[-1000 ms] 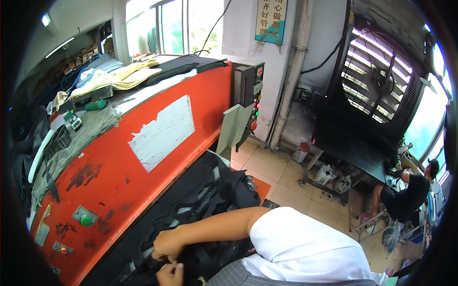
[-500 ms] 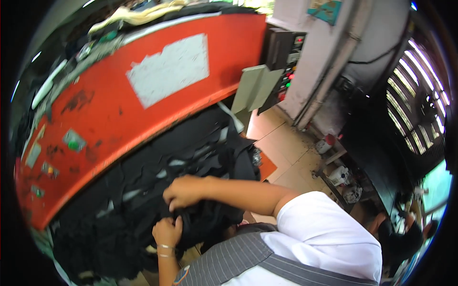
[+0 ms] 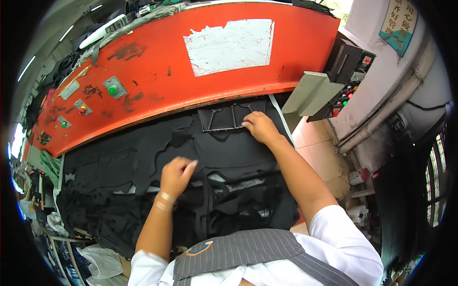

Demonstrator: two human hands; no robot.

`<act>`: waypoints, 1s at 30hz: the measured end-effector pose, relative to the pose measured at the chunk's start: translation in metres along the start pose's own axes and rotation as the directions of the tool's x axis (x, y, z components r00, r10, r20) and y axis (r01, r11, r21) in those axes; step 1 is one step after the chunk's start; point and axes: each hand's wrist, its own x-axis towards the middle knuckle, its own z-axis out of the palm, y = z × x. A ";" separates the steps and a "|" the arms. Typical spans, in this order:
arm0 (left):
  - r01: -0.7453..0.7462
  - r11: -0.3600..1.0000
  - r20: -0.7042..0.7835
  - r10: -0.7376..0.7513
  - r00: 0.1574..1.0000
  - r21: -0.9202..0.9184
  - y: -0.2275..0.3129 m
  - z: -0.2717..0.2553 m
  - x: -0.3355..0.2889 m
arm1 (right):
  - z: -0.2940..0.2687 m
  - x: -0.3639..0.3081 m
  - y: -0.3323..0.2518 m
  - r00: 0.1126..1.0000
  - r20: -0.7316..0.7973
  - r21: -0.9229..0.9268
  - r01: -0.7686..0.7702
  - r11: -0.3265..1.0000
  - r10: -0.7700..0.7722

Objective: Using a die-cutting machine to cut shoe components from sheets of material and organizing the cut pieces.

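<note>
A thin metal-edged cutting die (image 3: 222, 128) with cross bars lies at the far side of a large black fabric sheet (image 3: 234, 150), just below the orange machine beam. My right hand (image 3: 260, 127) has its fingers closed at the die's right end. Nearer to me and further left, my left hand (image 3: 175, 176) is above the black material, its fingers curled and thumb sticking out. Nothing shows in it, though motion softens its fingertips. Cut outlines and gaps run through the sheet, and loose black scraps (image 3: 100, 214) are heaped along its near left side.
The orange beam (image 3: 157, 71) spans the far side, with a green push button (image 3: 112, 90) and a red one (image 3: 83, 110). A control box (image 3: 350, 78) with lit buttons stands at the right behind a pale metal plate (image 3: 312, 93). Below left lies a clear plastic bag (image 3: 102, 261).
The view has swung left. Both hands have come away from the bunched near scraps: my right hand has reached to the die at the far side, and my left hand has lifted and separated from it.
</note>
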 end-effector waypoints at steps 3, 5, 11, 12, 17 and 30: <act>-0.184 0.977 -0.068 0.192 0.979 0.106 -0.023 0.048 0.057 | 0.020 0.000 0.004 0.957 0.287 -0.146 0.098 0.984 -0.053; -0.175 0.945 0.064 0.164 0.984 0.277 -0.040 0.061 0.073 | 0.024 -0.002 -0.013 0.946 0.324 -0.154 0.084 0.984 -0.030; -0.255 0.925 0.138 0.224 0.965 0.282 -0.050 0.079 0.073 | 0.028 -0.040 -0.012 0.990 0.085 -0.194 0.128 0.973 -0.113; -0.274 0.928 0.135 0.247 0.960 0.251 -0.050 0.080 0.074 | 0.028 -0.041 -0.012 0.991 0.061 -0.145 0.124 0.982 -0.116; -0.324 0.932 0.066 0.318 0.946 0.164 -0.033 0.072 0.088 | 0.024 -0.037 -0.003 0.995 0.020 -0.036 0.101 0.994 -0.100; -0.397 0.911 -0.083 0.407 0.910 0.115 0.008 0.066 0.105 | -0.018 0.037 -0.015 0.599 0.781 -0.231 0.012 0.973 0.178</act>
